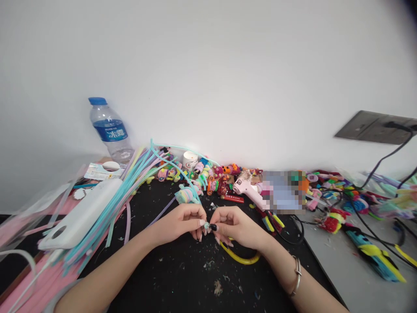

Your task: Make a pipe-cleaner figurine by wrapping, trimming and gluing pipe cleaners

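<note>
My left hand (184, 224) and my right hand (233, 228) meet over the middle of the black mat. Between their fingertips sits a small pale teal fuzzy piece (206, 225), pinched from both sides and mostly covered by fingers. It looks like a bit of pipe cleaner. Under my right hand lies a yellow loop-shaped handle (243, 260); the rest of that tool is hidden. Just beyond my left hand is a teal and striped pipe-cleaner figure (187, 195). Fuzzy trimmings (218, 287) are scattered on the mat.
A bundle of pastel pipe cleaners (130, 191) and a white slab-like device (81, 217) lie left. Behind them leans a water bottle (110, 130). A pink glue gun (249, 191) rests among colourful figures along the wall. Black cables (361, 217) run from a wall socket (374, 126).
</note>
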Tool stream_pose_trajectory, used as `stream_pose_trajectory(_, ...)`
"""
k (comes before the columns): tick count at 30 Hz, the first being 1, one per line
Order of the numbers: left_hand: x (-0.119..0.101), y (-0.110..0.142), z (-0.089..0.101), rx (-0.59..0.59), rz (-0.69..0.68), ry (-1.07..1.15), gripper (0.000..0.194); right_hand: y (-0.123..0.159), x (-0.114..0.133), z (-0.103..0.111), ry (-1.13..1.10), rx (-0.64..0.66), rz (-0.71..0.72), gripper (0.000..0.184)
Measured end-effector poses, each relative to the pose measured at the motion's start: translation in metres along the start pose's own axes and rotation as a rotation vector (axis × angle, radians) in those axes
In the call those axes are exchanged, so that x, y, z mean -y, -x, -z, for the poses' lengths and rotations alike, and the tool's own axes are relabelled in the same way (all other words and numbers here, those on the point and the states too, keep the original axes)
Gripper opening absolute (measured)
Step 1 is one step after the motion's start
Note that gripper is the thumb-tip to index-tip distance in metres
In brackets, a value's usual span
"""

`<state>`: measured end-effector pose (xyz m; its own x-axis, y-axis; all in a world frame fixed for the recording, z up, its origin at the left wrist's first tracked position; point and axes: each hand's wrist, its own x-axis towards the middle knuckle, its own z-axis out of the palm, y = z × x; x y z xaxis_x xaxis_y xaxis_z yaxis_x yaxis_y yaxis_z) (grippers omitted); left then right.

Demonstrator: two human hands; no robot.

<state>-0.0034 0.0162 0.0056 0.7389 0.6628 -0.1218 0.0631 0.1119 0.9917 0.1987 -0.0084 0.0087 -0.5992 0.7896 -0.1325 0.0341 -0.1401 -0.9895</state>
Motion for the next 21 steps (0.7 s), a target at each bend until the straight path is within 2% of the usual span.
stream_pose_trajectory(9, 0.0007, -0.0001, 0.0016, 0.031, -0.017, 0.036, 0.014, -0.0003, -0.0007, -0.0013, 0.005, -0.032, 0.021, 0.024)
stream_pose_trajectory(21, 0.0015, 0.0004, 0.0033, 0.051, -0.018, 0.016, 0.016, 0.001, 0.0021, -0.0003, -0.051, 0.004, 0.035, 0.027)
